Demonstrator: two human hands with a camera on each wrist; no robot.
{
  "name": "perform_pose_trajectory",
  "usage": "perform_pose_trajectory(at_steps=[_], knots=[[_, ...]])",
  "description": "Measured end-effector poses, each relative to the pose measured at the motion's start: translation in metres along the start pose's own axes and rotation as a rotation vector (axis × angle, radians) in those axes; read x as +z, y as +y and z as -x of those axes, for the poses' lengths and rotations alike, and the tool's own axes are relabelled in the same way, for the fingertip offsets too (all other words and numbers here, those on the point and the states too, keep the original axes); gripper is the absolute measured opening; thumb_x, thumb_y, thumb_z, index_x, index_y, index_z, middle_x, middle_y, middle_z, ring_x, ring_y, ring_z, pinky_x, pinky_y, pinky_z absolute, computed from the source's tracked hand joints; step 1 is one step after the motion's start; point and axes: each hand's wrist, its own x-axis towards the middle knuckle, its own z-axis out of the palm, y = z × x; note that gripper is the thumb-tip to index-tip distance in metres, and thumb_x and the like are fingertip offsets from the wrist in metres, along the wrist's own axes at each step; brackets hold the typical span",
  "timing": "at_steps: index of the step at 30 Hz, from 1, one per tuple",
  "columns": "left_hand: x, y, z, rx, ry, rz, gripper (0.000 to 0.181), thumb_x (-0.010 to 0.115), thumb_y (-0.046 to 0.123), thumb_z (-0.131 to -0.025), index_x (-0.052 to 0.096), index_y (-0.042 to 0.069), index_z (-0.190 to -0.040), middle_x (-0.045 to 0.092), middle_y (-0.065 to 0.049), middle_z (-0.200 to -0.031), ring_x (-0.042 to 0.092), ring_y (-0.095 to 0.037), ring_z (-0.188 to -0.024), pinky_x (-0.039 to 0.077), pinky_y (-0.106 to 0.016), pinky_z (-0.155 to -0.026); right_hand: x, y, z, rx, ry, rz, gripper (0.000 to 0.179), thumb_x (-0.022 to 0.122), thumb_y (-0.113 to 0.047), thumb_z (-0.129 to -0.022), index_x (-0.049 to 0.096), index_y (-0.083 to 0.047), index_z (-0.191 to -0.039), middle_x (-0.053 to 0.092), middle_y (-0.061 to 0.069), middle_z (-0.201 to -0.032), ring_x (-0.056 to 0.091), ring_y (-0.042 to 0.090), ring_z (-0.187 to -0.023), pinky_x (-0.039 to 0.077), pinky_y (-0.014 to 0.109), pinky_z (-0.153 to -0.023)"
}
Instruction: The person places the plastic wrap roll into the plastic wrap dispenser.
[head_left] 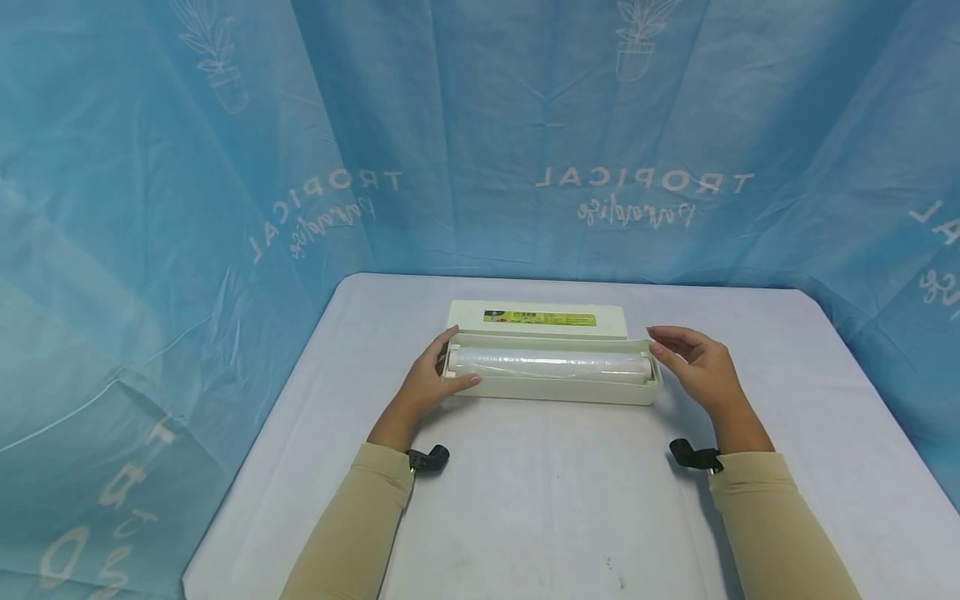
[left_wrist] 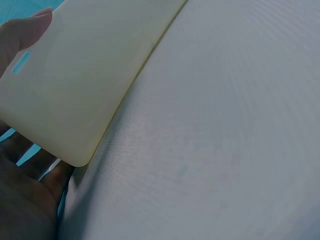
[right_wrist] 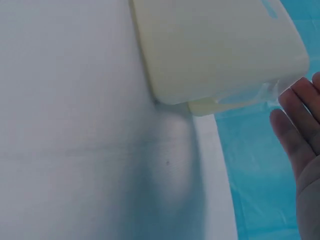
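A long off-white cling film box point(head_left: 555, 391) lies across the table with its lid point(head_left: 611, 323) flipped back behind it; a yellow-green label runs along the lid. Inside sits a shiny roll of clear cling film point(head_left: 551, 363). My left hand point(head_left: 423, 385) grips the box's left end, thumb along the front wall and fingers round the end and back. In the left wrist view the thumb point(left_wrist: 30, 31) lies over the smooth box wall point(left_wrist: 90, 75). My right hand point(head_left: 705, 372) is at the other end, fingers extended and thumb tip right at the rim, palm apart from the box wall point(right_wrist: 215, 50).
A white cloth covers the table point(head_left: 555, 500), with a few small dark specks near the front. Blue printed curtains point(head_left: 480, 142) hang behind and along both sides. Each wrist wears a black camera mount point(head_left: 429, 459).
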Motion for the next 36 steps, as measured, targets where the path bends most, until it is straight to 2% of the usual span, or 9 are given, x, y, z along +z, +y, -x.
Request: perform_pose_trajectory(at_steps=[4, 8, 18, 25, 36], knots=[[0.0, 0.0, 0.0, 0.004, 0.001, -0.004, 0.111, 0.096, 0.047, -0.077, 0.033, 0.029, -0.166, 0.037, -0.007, -0.165, 0.046, -0.033, -0.144, 0.045, -0.045, -0.112, 0.001, 0.006, 0.002, 0.024, -0.013, -0.06, 0.048, 0.081, -0.016, -0.097, 0.064, 0.001, -0.139, 0.063, 0.018, -0.141, 0.056, 0.036, -0.132, 0.043, 0.053, -0.113], [0.0, 0.0, 0.0, 0.012, 0.005, -0.009, 0.111, 0.096, 0.046, -0.077, 0.033, 0.026, -0.167, 0.037, -0.008, -0.165, 0.046, -0.034, -0.144, 0.044, -0.047, -0.113, 0.002, 0.01, 0.005, 0.057, -0.038, -0.075, 0.06, 0.084, -0.019, -0.095, 0.059, 0.0, -0.146, 0.057, 0.019, -0.147, 0.051, 0.038, -0.137, 0.04, 0.055, -0.114], [0.0, 0.0, 0.001, 0.005, -0.001, -0.002, 0.109, 0.096, 0.042, -0.079, 0.032, 0.028, -0.167, 0.035, -0.008, -0.166, 0.044, -0.034, -0.145, 0.043, -0.047, -0.114, 0.007, 0.013, 0.007, 0.126, -0.184, -0.066, 0.089, 0.09, -0.027, -0.089, 0.041, -0.007, -0.161, 0.045, 0.016, -0.159, 0.041, 0.042, -0.146, 0.034, 0.062, -0.116], [0.0, 0.001, 0.0, -0.009, 0.002, -0.003, 0.111, 0.096, 0.045, -0.077, 0.032, 0.028, -0.167, 0.036, -0.006, -0.166, 0.045, -0.033, -0.145, 0.043, -0.046, -0.114, 0.011, 0.018, 0.006, 0.153, -0.202, -0.039, 0.097, 0.092, -0.031, -0.086, 0.038, -0.007, -0.163, 0.045, 0.016, -0.16, 0.041, 0.041, -0.146, 0.032, 0.064, -0.116], [0.0, 0.001, 0.0, 0.002, -0.011, 0.006, 0.112, 0.096, 0.045, -0.078, 0.031, 0.027, -0.167, 0.035, -0.008, -0.166, 0.044, -0.034, -0.145, 0.043, -0.047, -0.114, 0.015, 0.021, 0.01, 0.16, -0.225, -0.074, 0.109, 0.095, -0.022, -0.082, 0.028, -0.004, -0.166, 0.041, 0.015, -0.163, 0.038, 0.04, -0.148, 0.025, 0.057, -0.121]])
